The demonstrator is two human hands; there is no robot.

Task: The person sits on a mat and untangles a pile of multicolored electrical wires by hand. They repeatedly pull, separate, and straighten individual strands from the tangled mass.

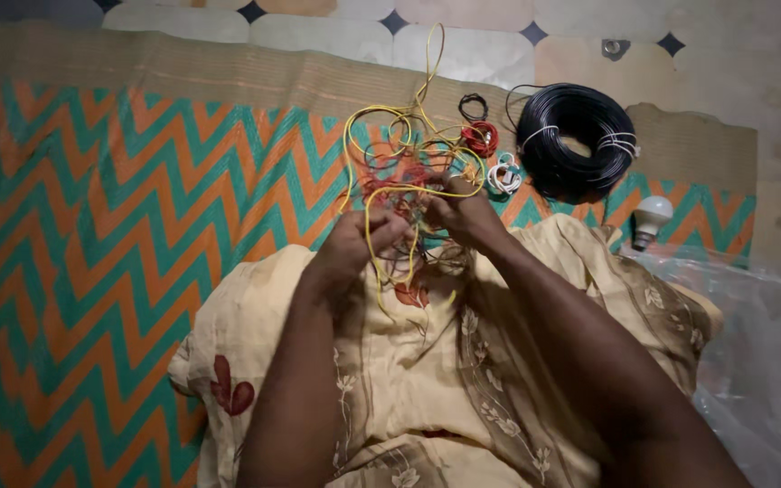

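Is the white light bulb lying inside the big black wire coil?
No, the light bulb lies on the mat to the right of and below the black wire coil, apart from it.

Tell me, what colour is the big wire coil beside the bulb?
Black, tied with white bands: the coil, in the head view.

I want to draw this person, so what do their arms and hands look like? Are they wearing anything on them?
Both arms are bare from the bottom edge of the picture to the fingers: no sleeves show. The left hand and the right hand wear no gloves, and I can see no rings, bangles or watch. The lighting is dim, so small details like nails are hard to make out.
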